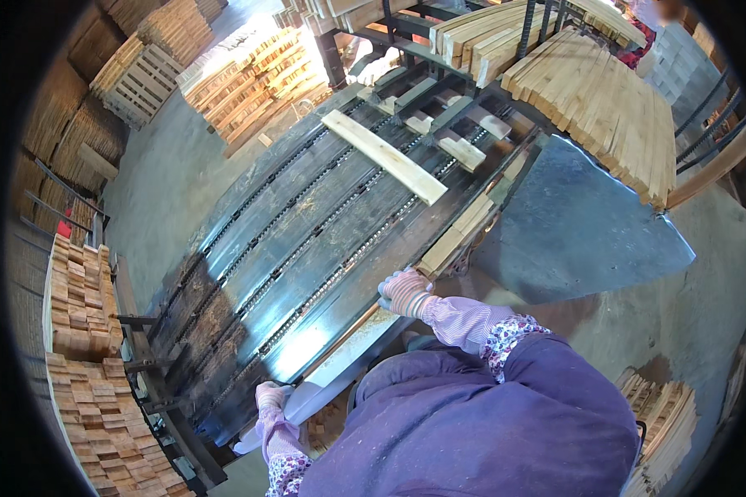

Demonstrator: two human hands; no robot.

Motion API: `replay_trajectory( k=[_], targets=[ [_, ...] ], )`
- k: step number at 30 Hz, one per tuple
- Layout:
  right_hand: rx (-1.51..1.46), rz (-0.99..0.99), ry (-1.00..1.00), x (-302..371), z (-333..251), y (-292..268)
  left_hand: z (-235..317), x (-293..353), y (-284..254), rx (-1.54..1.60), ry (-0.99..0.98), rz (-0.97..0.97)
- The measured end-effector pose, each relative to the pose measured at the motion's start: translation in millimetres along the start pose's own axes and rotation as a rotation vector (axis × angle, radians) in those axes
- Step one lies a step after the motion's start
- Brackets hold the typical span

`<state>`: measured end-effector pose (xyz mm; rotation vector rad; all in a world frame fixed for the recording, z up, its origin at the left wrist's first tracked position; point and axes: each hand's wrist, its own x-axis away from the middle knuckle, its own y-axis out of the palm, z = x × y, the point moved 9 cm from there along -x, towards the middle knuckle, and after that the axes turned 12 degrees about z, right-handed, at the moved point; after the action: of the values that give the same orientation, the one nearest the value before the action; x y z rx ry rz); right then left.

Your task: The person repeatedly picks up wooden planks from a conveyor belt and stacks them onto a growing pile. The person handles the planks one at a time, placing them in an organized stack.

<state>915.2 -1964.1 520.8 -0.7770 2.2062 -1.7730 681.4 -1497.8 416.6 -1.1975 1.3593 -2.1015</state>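
Observation:
My left hand (271, 396), in a light glove, is at the near edge of a dark metal chain conveyor table (282, 224), fingers curled. Farther up the same edge, my right hand (406, 291), in a striped glove, is closed in a fist beside short wooden pieces (460, 236) lined along the edge. A long pale strip (348, 348) runs between both hands; whether it is a board or the table's side, and whether I grip it, I cannot tell. One pale board (385, 156) lies across the chains, beyond reach of either hand.
Fanned boards (593, 108) rest on a rack at the far right, above a grey metal sheet (580, 219). Stacked wood blocks (87, 398) stand at the left. More lumber stacks (249, 79) are at the back, and boards (659, 427) lie at the lower right.

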Motion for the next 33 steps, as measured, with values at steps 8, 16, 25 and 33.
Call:
replay_trajectory(
  k=[8,16,25,33],
  targets=[
    [-0.387,0.229,0.231,-20.5,91.8,-61.1,38.4,17.5,7.8,-0.069,-0.02,0.026],
    [-0.035,0.513,0.609,-41.9,214.4,-121.8,80.5,49.2,13.5,-0.042,-0.06,0.071],
    [-1.95,-0.135,0.763,-60.1,218.0,-15.3,146.0,102.7,82.7,0.865,-0.234,-0.121],
    [-1.796,-0.237,0.424,-60.0,210.4,-30.3,336.9,177.4,118.5,0.988,0.075,-0.353]
  ],
)
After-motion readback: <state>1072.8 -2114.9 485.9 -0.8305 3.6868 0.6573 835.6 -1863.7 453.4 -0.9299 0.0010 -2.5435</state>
